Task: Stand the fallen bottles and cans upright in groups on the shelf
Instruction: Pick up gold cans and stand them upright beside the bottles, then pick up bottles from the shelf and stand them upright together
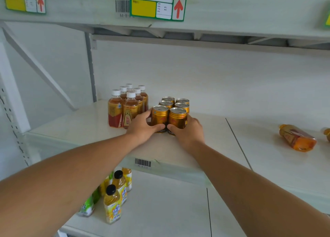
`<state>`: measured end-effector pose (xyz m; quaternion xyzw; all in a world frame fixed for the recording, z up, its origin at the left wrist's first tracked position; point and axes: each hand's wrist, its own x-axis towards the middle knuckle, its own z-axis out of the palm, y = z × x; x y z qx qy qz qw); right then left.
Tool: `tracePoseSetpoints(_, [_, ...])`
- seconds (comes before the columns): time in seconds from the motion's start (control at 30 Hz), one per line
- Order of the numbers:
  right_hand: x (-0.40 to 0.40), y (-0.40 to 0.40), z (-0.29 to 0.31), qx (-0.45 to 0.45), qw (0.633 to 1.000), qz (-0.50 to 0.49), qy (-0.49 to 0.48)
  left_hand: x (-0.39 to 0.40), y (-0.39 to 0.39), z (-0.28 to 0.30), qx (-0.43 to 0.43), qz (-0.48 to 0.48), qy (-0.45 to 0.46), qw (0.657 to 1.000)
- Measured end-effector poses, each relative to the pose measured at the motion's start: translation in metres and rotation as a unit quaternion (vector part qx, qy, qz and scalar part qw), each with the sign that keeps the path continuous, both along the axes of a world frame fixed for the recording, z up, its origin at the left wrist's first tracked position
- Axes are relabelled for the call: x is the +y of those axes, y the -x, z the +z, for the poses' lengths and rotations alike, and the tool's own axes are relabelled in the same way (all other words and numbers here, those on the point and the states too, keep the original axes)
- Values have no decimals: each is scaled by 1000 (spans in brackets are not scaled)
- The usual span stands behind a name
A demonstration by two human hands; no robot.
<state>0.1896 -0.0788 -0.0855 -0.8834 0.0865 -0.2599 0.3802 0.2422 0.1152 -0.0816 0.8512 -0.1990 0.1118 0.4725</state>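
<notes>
On the white middle shelf (85, 129), six small amber tea bottles (125, 106) with white caps stand upright in a tight cluster, to the left of the block of gold cans (171, 109). The cans are six, upright, packed two across and three deep, just beside the bottles. The left hand (142, 127) curls round the front left can (159, 117), thumb across its lower front and fingers reaching behind its left side, next to the nearest bottle. The right hand (189, 131) grips the front right can (177, 119) in the same way, thumb low on the front and fingers wrapped round its right side. The two front cans touch each other and the row behind.

Well to the right of the cans, past the seam in the shelf board, an amber bottle (296, 137) lies on its side with its base toward the camera. Another fallen orange bottle (327, 134) is cut off by the frame edge just beyond it.

Below and left of the cans, on the lower shelf (169, 210), yellow-labelled drink bottles with black caps (114, 202) stand upright, with green-labelled ones beside them.
</notes>
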Motion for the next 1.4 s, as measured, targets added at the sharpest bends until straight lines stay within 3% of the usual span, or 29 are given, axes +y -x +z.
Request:
tracePoseSetpoints(0.33, [0, -2, -1, 15, 1000, 11, -15, -2, 1, -1, 8, -3, -23, 1000])
tracePoseSetpoints(0.47, [1, -1, -1, 15, 999, 13, -32, 1, 6, 4, 29, -19, 12, 999])
tracePoseSetpoints(0.6, [-4, 5, 2, 22, 998, 35, -53, 11, 18, 8, -30, 41, -51, 997])
tracePoseSetpoints(0.77, [-25, 27, 6, 73, 995, 47, 58, 25, 32, 21, -153, 53, -222, 962])
tracePoseSetpoints(0.9, [-49, 51, 12, 129, 976, 19, 175, 29, 39, 26, -197, 54, -322, 925])
tracePoseSetpoints(1.03, [-69, 77, 20, 169, 956, -6, 238, 22, 42, 22, -271, 110, -289, 911])
tracePoseSetpoints(1.17, [-90, 100, 30, 181, 945, -11, 272, 17, 48, 22, -322, 83, -308, 891])
tracePoseSetpoints(1.4, [-152, 154, 44, 174, 948, -19, 267, -36, 95, 41, -302, 80, -342, 886])
